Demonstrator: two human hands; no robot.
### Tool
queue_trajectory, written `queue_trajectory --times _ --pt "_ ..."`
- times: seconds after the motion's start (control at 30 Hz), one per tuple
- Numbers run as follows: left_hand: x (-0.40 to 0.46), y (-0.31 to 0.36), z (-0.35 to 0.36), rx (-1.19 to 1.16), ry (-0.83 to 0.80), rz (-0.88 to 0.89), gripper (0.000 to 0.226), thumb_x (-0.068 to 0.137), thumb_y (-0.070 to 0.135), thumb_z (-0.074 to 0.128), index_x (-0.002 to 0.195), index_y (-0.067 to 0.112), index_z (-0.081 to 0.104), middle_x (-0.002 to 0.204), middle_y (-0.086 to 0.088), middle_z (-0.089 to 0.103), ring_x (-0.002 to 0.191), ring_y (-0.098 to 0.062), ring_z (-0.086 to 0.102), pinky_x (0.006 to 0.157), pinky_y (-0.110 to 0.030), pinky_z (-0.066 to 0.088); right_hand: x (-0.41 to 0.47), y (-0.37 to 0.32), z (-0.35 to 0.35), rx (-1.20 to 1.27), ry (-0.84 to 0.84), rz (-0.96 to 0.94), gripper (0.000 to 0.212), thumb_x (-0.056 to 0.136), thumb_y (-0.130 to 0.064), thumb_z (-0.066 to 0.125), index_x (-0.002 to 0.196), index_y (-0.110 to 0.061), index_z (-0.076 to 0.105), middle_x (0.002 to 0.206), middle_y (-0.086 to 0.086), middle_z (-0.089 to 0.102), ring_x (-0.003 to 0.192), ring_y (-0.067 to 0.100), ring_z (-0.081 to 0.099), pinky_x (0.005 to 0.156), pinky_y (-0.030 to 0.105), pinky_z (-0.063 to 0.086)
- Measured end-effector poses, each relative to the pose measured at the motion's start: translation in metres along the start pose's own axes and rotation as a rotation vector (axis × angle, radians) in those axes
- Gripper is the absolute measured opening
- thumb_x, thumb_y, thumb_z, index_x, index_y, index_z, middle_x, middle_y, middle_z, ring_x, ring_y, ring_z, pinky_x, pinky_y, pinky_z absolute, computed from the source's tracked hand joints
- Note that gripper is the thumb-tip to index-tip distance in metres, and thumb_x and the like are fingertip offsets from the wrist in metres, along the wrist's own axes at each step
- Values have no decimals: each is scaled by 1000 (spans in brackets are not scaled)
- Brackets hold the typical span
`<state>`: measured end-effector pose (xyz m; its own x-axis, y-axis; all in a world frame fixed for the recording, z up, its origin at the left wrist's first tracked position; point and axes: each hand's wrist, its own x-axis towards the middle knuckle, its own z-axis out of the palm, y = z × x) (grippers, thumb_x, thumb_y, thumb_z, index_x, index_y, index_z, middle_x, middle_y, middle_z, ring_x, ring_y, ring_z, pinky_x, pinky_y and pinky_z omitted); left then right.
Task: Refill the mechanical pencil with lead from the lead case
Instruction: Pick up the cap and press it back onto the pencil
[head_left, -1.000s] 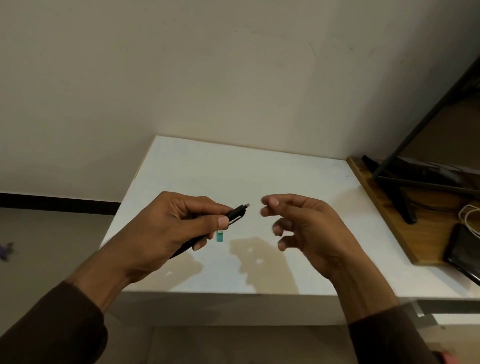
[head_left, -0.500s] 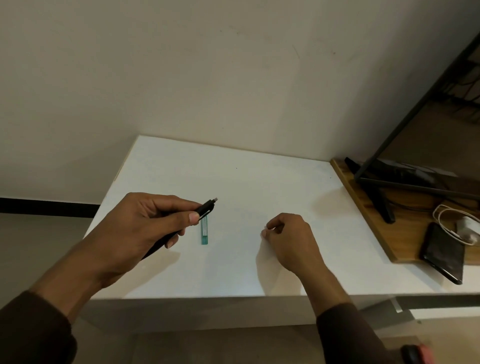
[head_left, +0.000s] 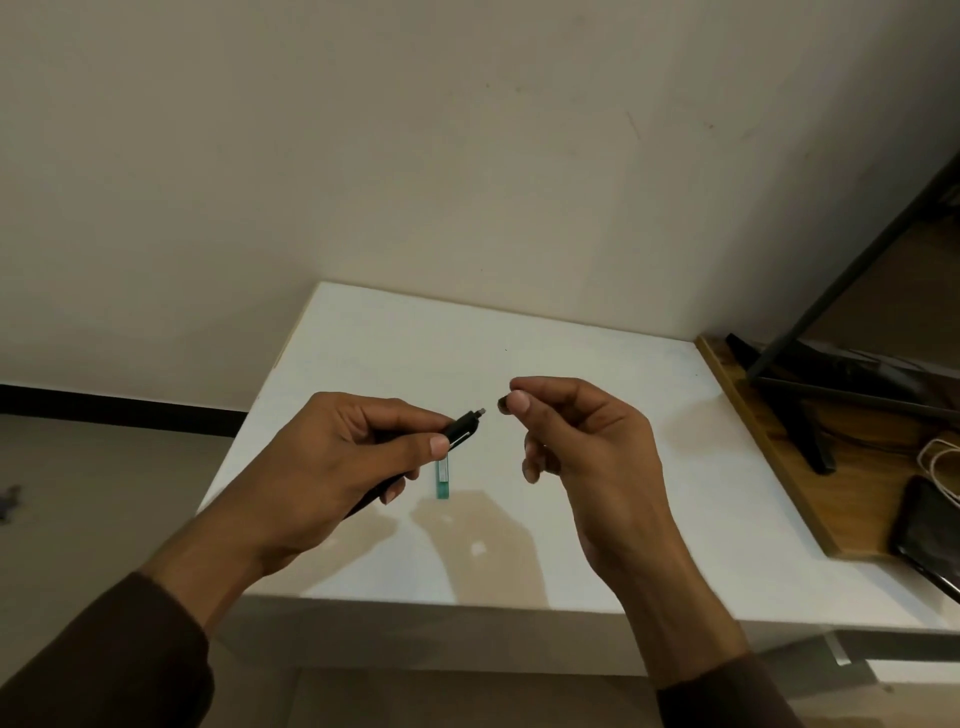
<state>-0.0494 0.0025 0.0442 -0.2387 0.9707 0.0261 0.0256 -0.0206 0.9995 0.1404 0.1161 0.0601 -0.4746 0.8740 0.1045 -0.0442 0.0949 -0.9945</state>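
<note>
1. The mechanical pencil (head_left: 460, 429) is held in the left hand (head_left: 337, 457), pinched between thumb and fingers, its long axis running from lower left up to the right, with the open rear end pointing toward the right hand (head_left: 582, 441).
2. A small dark piece (head_left: 503, 404), judged to be the pencil's cap, is pinched between thumb and forefinger of the right hand; the other fingers are loosely curled.
3. The cap is seen just beside the pencil's rear end, in line with it but apart from it.
4. The lead case (head_left: 442, 477) is lying flat on the white table (head_left: 519, 338), below and just behind the left thumb, nearer to the left hand, its long axis running toward and away from the person.
5. Whether the case is open, or what lead is left in it, cannot be told.
</note>
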Motion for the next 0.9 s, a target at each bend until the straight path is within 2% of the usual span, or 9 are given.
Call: queue_trajectory --times 0.1,0.37,0.6,0.73,0.9 --pt "-1 2 2 -6 -20 6 28 77 37 76 102 26 85 69 1 67 60 -15 54 61 -22 50 -4 -3 3 47 -13 -5 9 89 -15 77 94 -19 83 90 10 80 57 17 56 54 28 52" --pt "0 2 2 11 -22 19 26 80 36 76 102 27 85 72 -2 67 61 -16 54 62 -24 50 -4 -3 2 11 -29 -32 5 87 -14 79 90 -17 80 86 12 80 50 14 51 49 28 47" --pt "-1 3 2 18 -22 24 28 78 38 75 102 28 85 71 -2 67 61 -16 55 62 -24 50 -3 1 2 -31 -46 -49 5 86 -18 81 90 -18 81 80 14 77 50 16 50 49 29 46" --pt "0 3 2 24 -21 27 26 80 36 75 102 27 85 72 -1 66 61 -16 54 62 -24 50 -3 1 3 -37 -42 -44 6 85 -19 81 90 -19 83 69 10 74 51 17 52 48 28 48" --pt "0 2 3 16 -9 29 24 82 33 75 103 26 85 71 1 65 62 -16 54 62 -26 49 -5 1 4 -51 -41 -69 8 87 -15 79 91 -20 83 68 5 75 51 16 56 50 26 50"
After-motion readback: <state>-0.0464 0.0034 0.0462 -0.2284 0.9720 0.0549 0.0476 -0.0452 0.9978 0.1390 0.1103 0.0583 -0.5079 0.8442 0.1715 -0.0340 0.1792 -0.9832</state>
